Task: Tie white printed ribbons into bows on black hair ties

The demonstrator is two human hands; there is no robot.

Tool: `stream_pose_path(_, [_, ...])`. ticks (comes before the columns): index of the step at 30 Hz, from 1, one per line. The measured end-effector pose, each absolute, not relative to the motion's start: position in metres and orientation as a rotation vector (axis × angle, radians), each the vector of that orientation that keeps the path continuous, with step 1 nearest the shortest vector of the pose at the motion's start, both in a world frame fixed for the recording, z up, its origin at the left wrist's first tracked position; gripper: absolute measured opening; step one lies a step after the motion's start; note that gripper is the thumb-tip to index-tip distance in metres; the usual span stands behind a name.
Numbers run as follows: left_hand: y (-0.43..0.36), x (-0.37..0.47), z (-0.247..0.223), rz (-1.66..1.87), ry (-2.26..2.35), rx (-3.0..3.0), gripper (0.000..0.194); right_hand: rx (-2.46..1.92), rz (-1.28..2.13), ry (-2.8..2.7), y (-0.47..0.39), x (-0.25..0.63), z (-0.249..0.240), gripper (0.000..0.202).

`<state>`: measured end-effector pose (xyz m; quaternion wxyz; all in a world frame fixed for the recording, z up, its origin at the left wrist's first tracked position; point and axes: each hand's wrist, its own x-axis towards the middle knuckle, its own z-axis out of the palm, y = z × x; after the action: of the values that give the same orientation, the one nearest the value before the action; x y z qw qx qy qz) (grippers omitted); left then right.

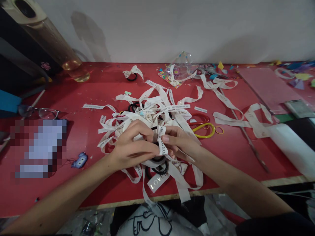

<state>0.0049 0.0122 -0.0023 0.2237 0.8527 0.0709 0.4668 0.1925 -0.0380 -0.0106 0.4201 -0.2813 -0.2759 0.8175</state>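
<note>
Both hands meet over a heap of printed white ribbons [157, 106] on the red table. My left hand [135, 142] is closed, its fingers pinching a lettered white ribbon [162, 144] from the left. From the right, my right hand [180, 141] grips the same ribbon between thumb and fingers. Part of a black hair tie shows between the hands, mostly hidden by fingers and ribbon. Just below, more black hair ties [161, 167] lie among the strips, beside a "LOVE" ribbon end [157, 182]. A finished-looking bow on a hair tie [133, 73] lies apart at the back.
Yellow-handled scissors [205, 130] lie right of the heap. A tall bottle [73, 67], glasses [39, 112], a pixelated flat object [41, 149] and a small blue gadget [80, 160] are on the left. A thin stick [251, 142] and white roll-shaped object [290, 147] lie right.
</note>
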Motion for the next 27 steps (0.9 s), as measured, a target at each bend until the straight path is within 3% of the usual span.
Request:
stream_pose_path(7, [0.008,0.007,0.000,1.420,0.275,2.406,0.009,-0.594,2.067,-0.649,-0.039,0.194,-0.010,0.025])
stream_pose_path(12, [0.008,0.008,-0.001,1.428,0.231,2.414,0.016,-0.651,2.076,-0.689,-0.038,0.195,-0.016,0.030])
stream_pose_path(19, [0.004,0.010,-0.001,1.433,0.286,2.396,0.004,-0.715,2.117,-0.713,-0.040,0.194,-0.013,0.035])
stream_pose_path(23, [0.001,0.010,0.000,1.319,0.383,2.356,0.020,-0.768,2.123,-0.750,-0.040,0.193,-0.007,0.035])
stream_pose_path(27, [0.004,0.009,-0.003,1.417,0.270,2.451,0.010,-0.778,2.082,-0.737,-0.039,0.193,-0.008,0.037])
